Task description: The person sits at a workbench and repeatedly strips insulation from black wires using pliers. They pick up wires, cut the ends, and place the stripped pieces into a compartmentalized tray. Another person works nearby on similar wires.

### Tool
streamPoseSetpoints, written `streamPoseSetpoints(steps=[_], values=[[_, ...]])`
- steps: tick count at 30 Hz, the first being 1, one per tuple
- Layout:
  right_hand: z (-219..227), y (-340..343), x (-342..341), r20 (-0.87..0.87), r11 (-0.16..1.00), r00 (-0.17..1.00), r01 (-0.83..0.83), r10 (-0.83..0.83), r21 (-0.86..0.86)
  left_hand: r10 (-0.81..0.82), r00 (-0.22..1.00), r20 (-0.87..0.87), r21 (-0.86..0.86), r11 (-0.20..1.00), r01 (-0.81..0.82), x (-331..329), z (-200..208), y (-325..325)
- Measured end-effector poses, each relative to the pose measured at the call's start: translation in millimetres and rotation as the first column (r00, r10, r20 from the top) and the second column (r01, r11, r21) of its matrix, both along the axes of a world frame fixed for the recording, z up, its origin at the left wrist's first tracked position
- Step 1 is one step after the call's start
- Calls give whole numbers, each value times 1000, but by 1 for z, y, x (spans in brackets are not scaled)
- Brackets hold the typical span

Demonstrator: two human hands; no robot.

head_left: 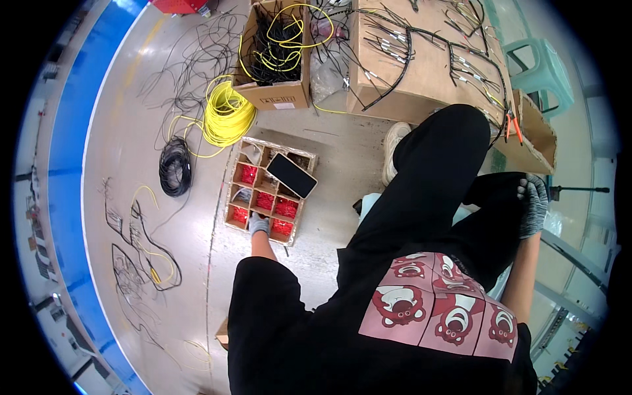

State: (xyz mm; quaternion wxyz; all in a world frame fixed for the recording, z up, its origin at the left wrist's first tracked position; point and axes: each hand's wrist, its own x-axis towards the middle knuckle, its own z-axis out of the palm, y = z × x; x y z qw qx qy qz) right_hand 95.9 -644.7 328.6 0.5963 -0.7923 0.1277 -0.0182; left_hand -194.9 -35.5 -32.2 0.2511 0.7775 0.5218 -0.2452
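From where I stand, the seated person's left hand [259,224], in a grey knit glove, dips into the middle compartment along the near edge of a shallow cardboard tray [279,239] on the smooth grey floor [336,141]. The fingertips sink out of sight between the dividers, so I cannot tell whether they grip anything. Small glossy red pieces [265,200] fill several square cells, including those on either side of the hand. Toward the far right corner, a flat, dark-screened phone [291,176] lies slantwise across the dividers. The right hand [534,209], in ribbed grey knit, lies loosely spread on the knee's matte black cloth, holding nothing I can see.

Beyond the tray's far left corner sits a thick, smooth coil of yellow cable [227,118]; off its left edge, a tighter black coil [172,178]. Past the far edge, a brown carton [280,97] brims with tangled black strands. To its right, a branching black harness [409,43] sprawls over a larger cardboard box [431,79].
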Motion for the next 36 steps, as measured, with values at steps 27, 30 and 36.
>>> streamPoseSetpoints(steps=[27,30,36], values=[[-1,25,21,-120,992,986,-117,111,-43,180,899,400,167,950,-265,-32,-21,-17],[-4,24,22,-105,988,984,-146,141,-42,486,715,503,-134,861,-492,-27,-22,-12],[-8,31,23,-107,985,981,-168,164,-30,765,387,514,-519,637,-569,-39,-14,-11]])
